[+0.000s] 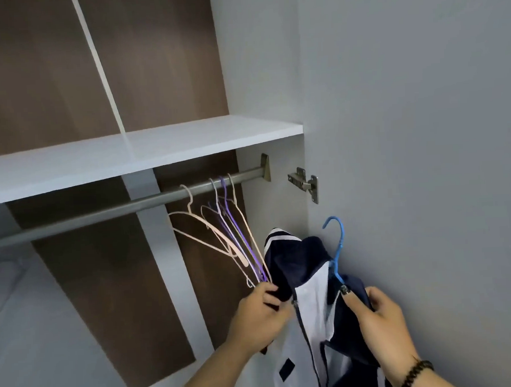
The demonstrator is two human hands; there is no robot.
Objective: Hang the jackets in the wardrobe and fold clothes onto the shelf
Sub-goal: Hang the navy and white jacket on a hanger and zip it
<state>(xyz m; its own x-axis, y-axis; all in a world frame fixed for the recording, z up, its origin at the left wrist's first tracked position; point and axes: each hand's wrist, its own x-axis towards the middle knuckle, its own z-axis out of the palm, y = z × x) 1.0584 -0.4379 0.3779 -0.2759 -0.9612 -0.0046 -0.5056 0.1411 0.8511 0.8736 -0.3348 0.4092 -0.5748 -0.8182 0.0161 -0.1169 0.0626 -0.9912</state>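
Job: hang the jacket on the rail
Jacket [310, 308]: dark blue and white, held up low at the right side of the wardrobe, in front of both hands
Blue hanger [337, 248]: it is inside the jacket, and its hook sticks up out of the collar
Hook: it points up and curls to the left, toward the rail
Rail [101, 214]: a grey bar under the white shelf [145, 151], running from low left to high right
Which way to go: the rail is up and to the left of the hook, well apart from it, so I think the jacket must be lifted up and left
Other hangers [229, 233]: pink, white and purple ones hang on the rail with no clothes on them, and their bottom ends are just beside the left hand
Left hand [260, 314]: fingers curled, gripping the dark left edge of the jacket
Right hand [376, 311]: fingers and thumb pinch the dark cloth near the bottom of the hanger neck
Nearer hand: the right hand is closer to the hook, so I think it will steer the hook
Watch out: the hook could bump the other hangers, and the free spot on the rail is to their left
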